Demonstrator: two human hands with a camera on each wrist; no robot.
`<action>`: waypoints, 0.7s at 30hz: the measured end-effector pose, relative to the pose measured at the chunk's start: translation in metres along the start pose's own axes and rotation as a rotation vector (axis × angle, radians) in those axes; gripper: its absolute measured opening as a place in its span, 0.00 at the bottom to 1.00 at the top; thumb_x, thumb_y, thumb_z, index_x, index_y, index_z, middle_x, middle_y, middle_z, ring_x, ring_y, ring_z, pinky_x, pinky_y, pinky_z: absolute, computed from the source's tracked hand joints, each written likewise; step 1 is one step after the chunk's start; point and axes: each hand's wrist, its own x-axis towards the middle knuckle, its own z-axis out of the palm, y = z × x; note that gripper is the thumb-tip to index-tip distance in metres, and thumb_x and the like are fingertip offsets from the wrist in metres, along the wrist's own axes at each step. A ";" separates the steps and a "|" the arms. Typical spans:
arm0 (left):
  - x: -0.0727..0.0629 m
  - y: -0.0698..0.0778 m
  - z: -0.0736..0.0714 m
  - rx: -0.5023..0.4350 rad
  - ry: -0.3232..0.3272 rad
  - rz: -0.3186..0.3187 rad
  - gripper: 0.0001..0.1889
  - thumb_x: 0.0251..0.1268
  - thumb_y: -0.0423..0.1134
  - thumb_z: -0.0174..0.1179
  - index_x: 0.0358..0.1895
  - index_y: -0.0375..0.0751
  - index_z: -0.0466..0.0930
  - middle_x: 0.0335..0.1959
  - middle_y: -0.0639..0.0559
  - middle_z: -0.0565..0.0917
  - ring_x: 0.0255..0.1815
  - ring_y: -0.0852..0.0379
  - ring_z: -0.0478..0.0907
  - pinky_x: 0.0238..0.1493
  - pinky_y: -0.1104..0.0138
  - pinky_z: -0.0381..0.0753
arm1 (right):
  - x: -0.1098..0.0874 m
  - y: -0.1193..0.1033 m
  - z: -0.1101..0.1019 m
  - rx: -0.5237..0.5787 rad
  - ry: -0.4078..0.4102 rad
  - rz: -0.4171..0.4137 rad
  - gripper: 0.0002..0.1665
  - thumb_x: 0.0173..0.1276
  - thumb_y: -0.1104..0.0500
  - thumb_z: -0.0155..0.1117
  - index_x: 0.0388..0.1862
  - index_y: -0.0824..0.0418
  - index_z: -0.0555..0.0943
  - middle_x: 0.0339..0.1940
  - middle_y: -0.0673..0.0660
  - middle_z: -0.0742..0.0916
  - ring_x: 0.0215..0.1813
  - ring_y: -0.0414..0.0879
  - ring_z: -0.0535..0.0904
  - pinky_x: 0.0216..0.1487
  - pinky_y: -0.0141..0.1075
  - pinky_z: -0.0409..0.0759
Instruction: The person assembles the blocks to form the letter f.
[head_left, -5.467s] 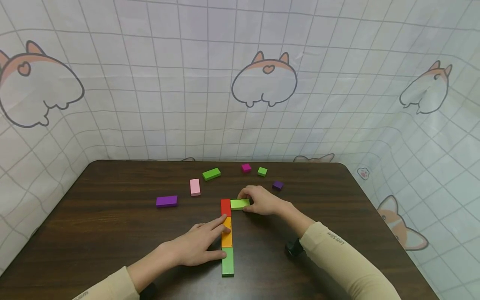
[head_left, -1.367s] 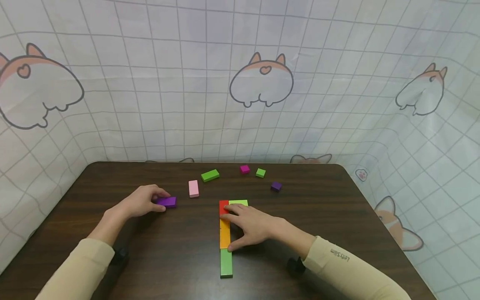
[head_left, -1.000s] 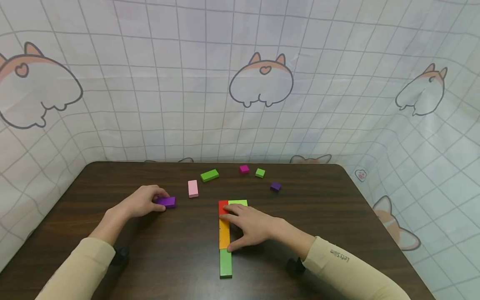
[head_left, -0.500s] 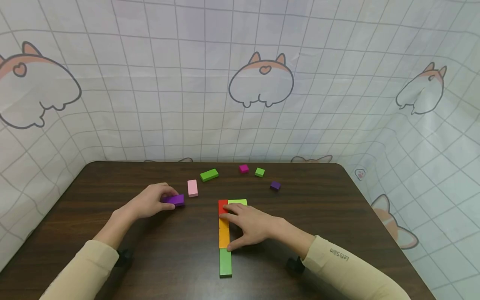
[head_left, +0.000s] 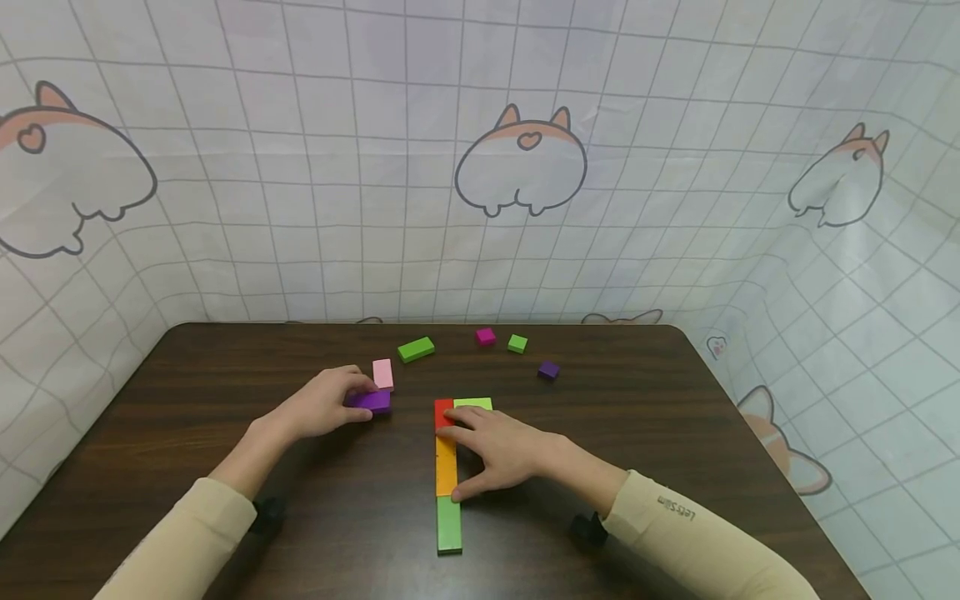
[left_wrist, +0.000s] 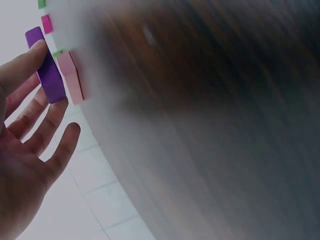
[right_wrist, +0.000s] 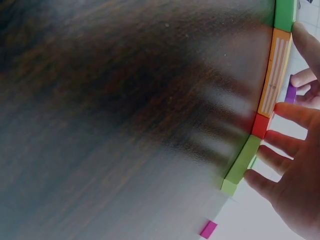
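My left hand (head_left: 322, 407) pinches a purple rectangular block (head_left: 377, 402) between thumb and fingers; in the left wrist view the thumb presses one face of the purple block (left_wrist: 50, 75). It sits just in front of a pink block (head_left: 382, 373). My right hand (head_left: 498, 450) has its fingers spread, their tips resting at a line of blocks joined end to end: red (head_left: 443, 407), orange (head_left: 446, 467) and green (head_left: 449, 527). A yellow-green block (head_left: 480, 403) extends right from the red end, forming a corner, partly covered by the fingers.
Toward the back of the dark wooden table (head_left: 225, 358) lie a green block (head_left: 416, 349), a magenta block (head_left: 486, 337), a small green block (head_left: 517, 343) and a dark purple block (head_left: 549, 370). A patterned white curtain (head_left: 360, 208) hangs behind.
My left hand left the line of blocks, took hold of the purple block and moved it right, toward the pink one. My right hand let go of the yellow-green block and moved onto the line.
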 end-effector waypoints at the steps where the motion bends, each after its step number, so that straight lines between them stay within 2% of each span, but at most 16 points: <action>1: 0.002 0.001 0.001 0.003 0.001 0.004 0.15 0.63 0.35 0.73 0.51 0.34 0.86 0.43 0.50 0.82 0.41 0.55 0.78 0.49 0.54 0.81 | 0.000 0.000 0.000 0.001 0.000 -0.002 0.54 0.67 0.26 0.62 0.82 0.53 0.62 0.81 0.58 0.63 0.81 0.54 0.57 0.76 0.51 0.60; 9: 0.014 0.015 0.012 0.002 -0.002 0.002 0.17 0.63 0.38 0.74 0.53 0.37 0.86 0.47 0.49 0.83 0.45 0.53 0.79 0.52 0.53 0.82 | 0.000 0.000 -0.001 0.012 -0.007 0.002 0.54 0.66 0.26 0.62 0.82 0.52 0.62 0.81 0.58 0.63 0.81 0.54 0.57 0.76 0.52 0.61; 16: 0.027 0.029 0.015 -0.025 -0.008 0.007 0.16 0.63 0.38 0.73 0.52 0.38 0.86 0.44 0.50 0.81 0.43 0.53 0.78 0.49 0.56 0.82 | 0.000 0.000 0.000 0.019 0.002 0.001 0.54 0.66 0.26 0.62 0.82 0.52 0.62 0.81 0.58 0.63 0.81 0.54 0.56 0.76 0.53 0.60; 21: 0.034 0.033 0.018 -0.013 -0.016 0.015 0.16 0.63 0.38 0.73 0.53 0.39 0.86 0.45 0.50 0.82 0.45 0.52 0.77 0.50 0.56 0.82 | -0.001 -0.001 -0.001 0.022 0.000 0.008 0.54 0.67 0.27 0.63 0.82 0.52 0.62 0.82 0.58 0.63 0.81 0.54 0.56 0.76 0.53 0.59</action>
